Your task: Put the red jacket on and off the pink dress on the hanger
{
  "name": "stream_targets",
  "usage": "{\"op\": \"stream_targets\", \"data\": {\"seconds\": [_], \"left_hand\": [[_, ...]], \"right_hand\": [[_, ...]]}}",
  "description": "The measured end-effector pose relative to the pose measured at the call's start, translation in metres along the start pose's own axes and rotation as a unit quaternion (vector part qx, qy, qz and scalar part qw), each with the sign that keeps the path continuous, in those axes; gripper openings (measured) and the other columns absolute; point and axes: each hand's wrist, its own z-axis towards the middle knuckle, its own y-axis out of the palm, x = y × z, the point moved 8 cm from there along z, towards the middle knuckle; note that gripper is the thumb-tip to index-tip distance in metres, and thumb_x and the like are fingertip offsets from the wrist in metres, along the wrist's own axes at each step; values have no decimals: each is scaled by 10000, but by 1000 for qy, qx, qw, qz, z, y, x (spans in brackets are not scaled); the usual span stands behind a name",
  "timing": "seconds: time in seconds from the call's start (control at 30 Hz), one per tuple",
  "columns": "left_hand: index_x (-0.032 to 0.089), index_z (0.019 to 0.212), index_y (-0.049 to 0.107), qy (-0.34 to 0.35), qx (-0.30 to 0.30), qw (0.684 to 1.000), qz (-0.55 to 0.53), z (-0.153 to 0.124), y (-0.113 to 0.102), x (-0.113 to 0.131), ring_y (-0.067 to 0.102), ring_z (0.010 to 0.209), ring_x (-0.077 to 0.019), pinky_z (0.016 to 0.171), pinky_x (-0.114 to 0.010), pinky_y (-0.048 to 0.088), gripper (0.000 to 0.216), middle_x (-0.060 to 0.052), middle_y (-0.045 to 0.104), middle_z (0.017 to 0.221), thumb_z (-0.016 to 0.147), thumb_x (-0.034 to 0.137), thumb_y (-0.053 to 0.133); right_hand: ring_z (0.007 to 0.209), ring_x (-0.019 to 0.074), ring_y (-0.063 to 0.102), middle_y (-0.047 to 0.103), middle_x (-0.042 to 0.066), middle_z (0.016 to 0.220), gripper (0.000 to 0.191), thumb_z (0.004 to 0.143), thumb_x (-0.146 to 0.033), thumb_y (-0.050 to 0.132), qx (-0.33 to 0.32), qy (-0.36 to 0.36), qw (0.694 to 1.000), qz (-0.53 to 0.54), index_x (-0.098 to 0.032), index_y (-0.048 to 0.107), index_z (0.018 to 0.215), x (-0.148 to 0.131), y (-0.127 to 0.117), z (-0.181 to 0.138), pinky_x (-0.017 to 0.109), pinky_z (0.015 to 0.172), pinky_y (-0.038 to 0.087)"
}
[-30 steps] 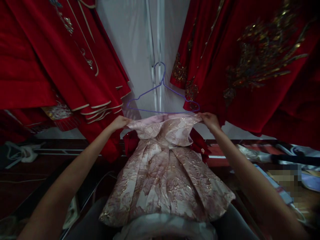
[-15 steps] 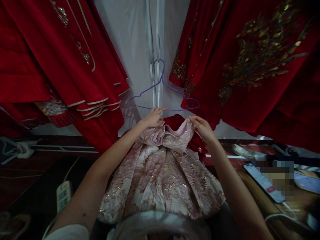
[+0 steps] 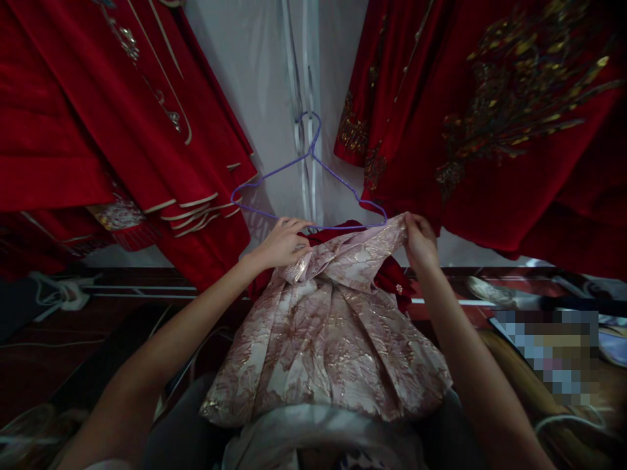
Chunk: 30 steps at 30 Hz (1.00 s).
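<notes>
A pale pink brocade dress (image 3: 323, 346) with shiny metallic floral patterns and a pleated skirt lies spread over my lap. My right hand (image 3: 421, 241) pinches the right end of its top edge and pulls it outward. At the left end of that edge, my left hand (image 3: 285, 244) grips the fabric, with some fingers stretched toward the lower bar of a purple hanger (image 3: 337, 173). The hanger hangs just above the dress's top, its hook on a white pole. Whether my left fingers touch its bar is hard to tell.
Red embroidered garments hang at the left (image 3: 117, 137) and at the right (image 3: 490, 143). White poles (image 3: 301, 72) stand between them. More red cloth (image 3: 399, 277) lies behind the dress. A phone (image 3: 509, 333), partly pixelated, rests on a wooden surface at the right.
My right hand has moved right, drawing the dress's top edge straighter. My left hand has shifted left, and the hanger now sits tilted and a little further left.
</notes>
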Motion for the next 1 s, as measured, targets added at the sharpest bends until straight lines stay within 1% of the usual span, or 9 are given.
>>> {"op": "stream_targets", "data": {"seconds": [0.17, 0.27, 0.43, 0.53, 0.67, 0.77, 0.83, 0.93, 1.0], "left_hand": [[231, 799, 714, 1, 2, 1000, 1, -1, -1, 3, 449, 1200, -255, 977, -470, 279, 274, -56, 510, 1336, 867, 380, 494], [229, 788, 712, 5, -1, 1000, -16, 4, 3, 5, 451, 1207, -259, 974, -475, 287, 266, -55, 497, 1355, 860, 383, 507], [248, 825, 716, 12, 5, 998, -69, 21, 15, 14, 423, 1255, -263, 969, -488, 301, 264, -50, 455, 1397, 865, 398, 502], [251, 823, 719, -3, 22, 994, -104, 34, 22, 18, 408, 1271, -271, 984, -500, 294, 261, -50, 461, 1392, 853, 420, 523], [248, 838, 706, -23, 74, 982, -175, 46, 20, 7, 459, 1227, -231, 1017, -475, 288, 251, -43, 522, 1336, 874, 390, 502], [227, 858, 694, -65, 138, 966, -211, 39, 12, -27, 506, 1170, -197, 1021, -412, 317, 266, -50, 556, 1288, 887, 377, 476], [211, 854, 691, -163, 212, 946, -185, 17, 6, -70, 496, 1168, -211, 1023, -405, 317, 274, -64, 566, 1257, 874, 392, 487], [189, 878, 678, -356, 334, 865, -115, -45, 2, -140, 490, 1141, -220, 1018, -389, 317, 307, -88, 583, 1187, 871, 395, 451], [166, 875, 669, -431, 357, 822, -99, -82, 9, -171, 517, 1080, -221, 982, -360, 348, 334, -108, 619, 1068, 860, 407, 439]], "right_hand": [[646, 112, 546, 600, -28, 754, 372, 647, -548, 652, -11, -21, 999, -39, -229, 564, 817, -6, 2, -1, 215, 565, 419], [676, 140, 560, 609, -8, 758, 354, 720, -560, 588, -53, -76, 989, -115, -227, 588, 840, -28, 19, -2, 239, 585, 428], [821, 194, 576, 646, 39, 850, 329, 801, -542, 537, -111, -254, 918, -283, -227, 625, 832, -91, 79, -9, 291, 734, 441], [799, 210, 576, 638, 45, 792, 322, 805, -545, 545, -136, -279, 886, -344, -228, 603, 796, -103, 108, -5, 320, 781, 427], [758, 207, 569, 613, 39, 724, 340, 813, -545, 539, -137, -284, 876, -365, -218, 568, 722, -105, 113, 1, 353, 828, 410], [750, 204, 564, 608, 44, 718, 332, 808, -527, 551, -136, -292, 875, -363, -213, 566, 700, -108, 106, 6, 345, 808, 413], [741, 201, 560, 603, 45, 708, 325, 795, -520, 568, -133, -297, 875, -358, -211, 566, 695, -112, 103, 11, 337, 786, 415], [717, 193, 551, 589, 34, 679, 328, 776, -526, 588, -142, -295, 874, -358, -210, 563, 689, -111, 103, 19, 323, 755, 419], [706, 188, 544, 578, 27, 662, 331, 766, -531, 599, -150, -289, 876, -356, -210, 566, 696, -108, 103, 22, 312, 731, 419]]}}
